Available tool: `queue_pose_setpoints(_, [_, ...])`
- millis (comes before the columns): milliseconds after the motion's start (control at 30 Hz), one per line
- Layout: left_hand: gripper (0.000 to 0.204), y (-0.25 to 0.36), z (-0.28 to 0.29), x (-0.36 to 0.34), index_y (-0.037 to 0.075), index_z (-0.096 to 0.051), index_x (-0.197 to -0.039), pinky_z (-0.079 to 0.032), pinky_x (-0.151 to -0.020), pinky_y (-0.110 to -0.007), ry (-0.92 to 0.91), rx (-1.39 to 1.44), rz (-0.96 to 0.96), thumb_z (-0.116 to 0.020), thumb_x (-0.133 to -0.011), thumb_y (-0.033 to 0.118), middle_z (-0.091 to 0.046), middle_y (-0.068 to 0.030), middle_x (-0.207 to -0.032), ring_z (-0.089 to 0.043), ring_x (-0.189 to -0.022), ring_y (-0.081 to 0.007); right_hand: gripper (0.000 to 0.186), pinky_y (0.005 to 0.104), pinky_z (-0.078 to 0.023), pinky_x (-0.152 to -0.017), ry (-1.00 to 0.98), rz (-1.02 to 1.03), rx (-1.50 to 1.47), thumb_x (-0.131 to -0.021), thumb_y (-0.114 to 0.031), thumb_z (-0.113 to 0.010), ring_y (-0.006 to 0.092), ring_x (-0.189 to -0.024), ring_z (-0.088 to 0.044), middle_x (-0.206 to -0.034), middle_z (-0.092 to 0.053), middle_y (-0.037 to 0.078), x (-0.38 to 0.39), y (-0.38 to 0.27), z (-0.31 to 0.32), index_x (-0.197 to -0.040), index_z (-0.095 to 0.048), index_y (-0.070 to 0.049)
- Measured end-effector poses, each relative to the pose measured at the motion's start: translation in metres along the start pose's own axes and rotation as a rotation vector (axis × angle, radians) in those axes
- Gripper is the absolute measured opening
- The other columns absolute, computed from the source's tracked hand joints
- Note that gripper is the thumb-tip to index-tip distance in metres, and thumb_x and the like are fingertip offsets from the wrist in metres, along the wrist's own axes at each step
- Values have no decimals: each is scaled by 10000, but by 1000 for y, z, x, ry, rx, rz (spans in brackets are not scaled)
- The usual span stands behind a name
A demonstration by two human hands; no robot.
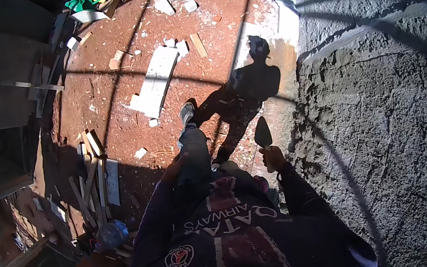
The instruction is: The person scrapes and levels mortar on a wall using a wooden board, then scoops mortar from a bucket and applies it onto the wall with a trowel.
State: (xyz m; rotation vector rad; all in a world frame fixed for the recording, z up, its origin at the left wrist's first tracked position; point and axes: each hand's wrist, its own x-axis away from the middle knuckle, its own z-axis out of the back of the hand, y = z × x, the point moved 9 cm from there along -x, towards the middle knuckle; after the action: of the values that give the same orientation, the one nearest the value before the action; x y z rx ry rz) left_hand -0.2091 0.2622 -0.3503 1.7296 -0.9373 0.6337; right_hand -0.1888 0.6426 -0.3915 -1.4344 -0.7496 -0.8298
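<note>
My right hand (273, 157) is closed around the handle of a pointed trowel (262, 133). The dark blade points forward, with no mortar that I can make out on it. Close by on the right rises a wall (385, 123) coated in rough grey mortar; the trowel appears apart from it. My left hand (176, 166) hangs beside my left leg with its fingers stretched out and nothing in them. That hand is in shade, so its finger detail is dim. My left foot is set forward on the reddish ground (129, 130).
A long white slab (159, 80) lies ahead among broken pieces and a wood offcut (198, 45). To the left are stacked wood strips (92, 180) and a clear plastic jug (112, 234). A box with green cloth (86, 1) stands at the far left.
</note>
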Motion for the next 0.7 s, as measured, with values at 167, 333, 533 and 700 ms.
queue_pose_setpoints(167, [474, 65, -17, -77, 13, -504, -1277, -512, -795, -269, -74, -206, 170, -622, -908, 286, -614, -92, -1127, -607, -965, -153, 258, 312, -448, -443, -1, 233, 454, -814, -244, -678, 147, -480, -532, -585, -521, 40, -18, -15, -8, -740, -528, -47])
queue_pose_setpoints(333, [654, 116, 67, -220, 34, -476, -1329, -511, -708, -260, 195, -694, 11, -771, -779, 227, -672, -67, -847, -631, -771, -140, 304, 306, -458, -452, 37, 1, -421, -855, -323, -632, 152, -489, -538, -642, -563, 64, -38, -8, 7, -831, -589, -23])
queue_pose_setpoints(533, [479, 277, 65, -248, 1, -586, -1190, -533, -605, -314, 394, -989, -284, -721, -745, 117, -690, -124, -757, -668, -687, -158, 181, 304, -458, -455, 175, -118, -366, -845, -171, -599, 202, -490, -572, -628, -571, 59, -61, -79, 6, -717, -605, -43])
queue_pose_setpoints(700, [634, 280, 51, -242, 52, -485, -1310, -500, -823, -340, 245, -1019, -127, -735, -768, 268, -612, -201, -1126, -616, -986, -240, 121, 335, -431, -386, 220, -261, -194, -844, -164, -631, 181, -463, -546, -605, -547, 55, -108, -148, 22, -842, -600, -47])
